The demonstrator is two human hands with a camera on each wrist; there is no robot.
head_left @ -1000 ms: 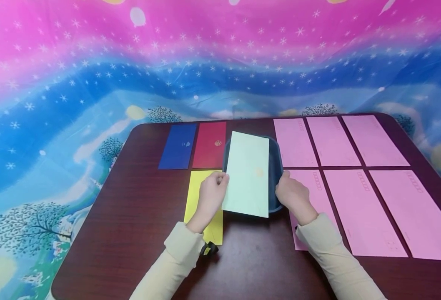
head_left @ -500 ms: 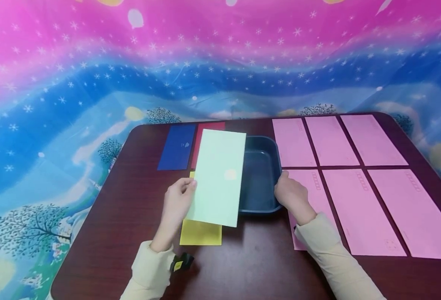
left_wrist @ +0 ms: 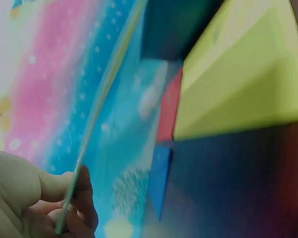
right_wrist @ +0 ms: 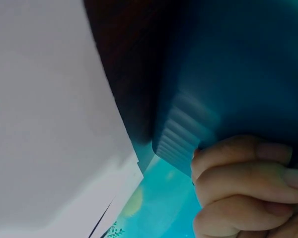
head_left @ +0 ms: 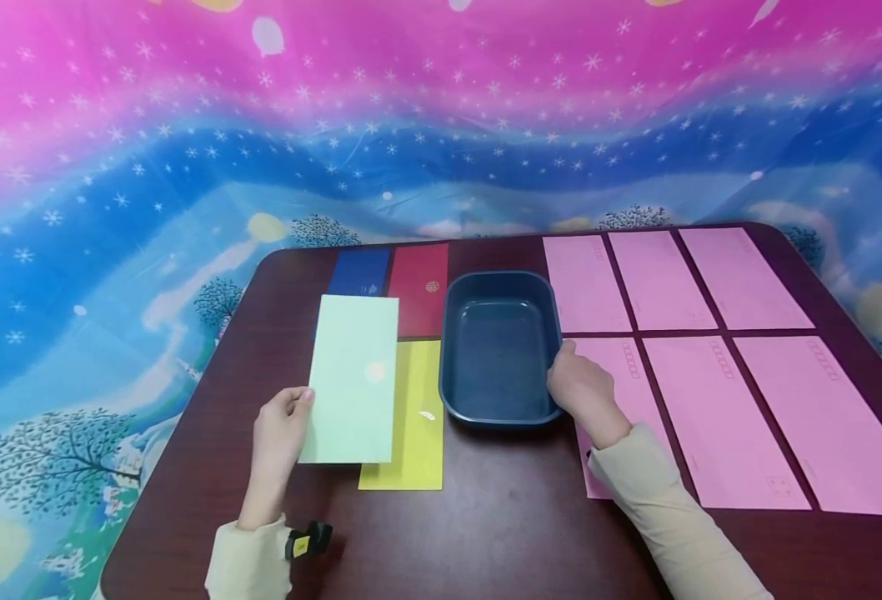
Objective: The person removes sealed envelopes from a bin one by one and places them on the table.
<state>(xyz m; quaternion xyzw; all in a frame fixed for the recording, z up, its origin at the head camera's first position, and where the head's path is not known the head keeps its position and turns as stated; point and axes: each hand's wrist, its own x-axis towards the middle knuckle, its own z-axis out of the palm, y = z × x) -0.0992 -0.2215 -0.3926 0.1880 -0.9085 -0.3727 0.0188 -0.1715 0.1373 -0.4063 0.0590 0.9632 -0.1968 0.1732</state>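
Observation:
My left hand (head_left: 279,429) pinches a pale green envelope (head_left: 351,367) by its left edge, thumb on one face and fingers on the other in the left wrist view. The envelope hangs above the table, overlapping parts of the blue envelope (head_left: 360,271) and the yellow envelope (head_left: 420,417). With curled fingers (right_wrist: 238,183), my right hand (head_left: 583,383) grips the right rim of a dark blue plastic bin (head_left: 501,358). Nothing shows inside the bin. A red envelope (head_left: 418,287) lies between the blue one and the bin.
Several pink envelopes (head_left: 666,279) lie in two rows at the right of the dark wooden table (head_left: 501,517). A patterned pink and blue cloth (head_left: 441,125) hangs behind the table. My left wrist wears a small black camera (head_left: 309,540).
My left hand has carried the pale green envelope leftward from over the bin, uncovering the bin and the red envelope. The right hand stays on the bin's rim.

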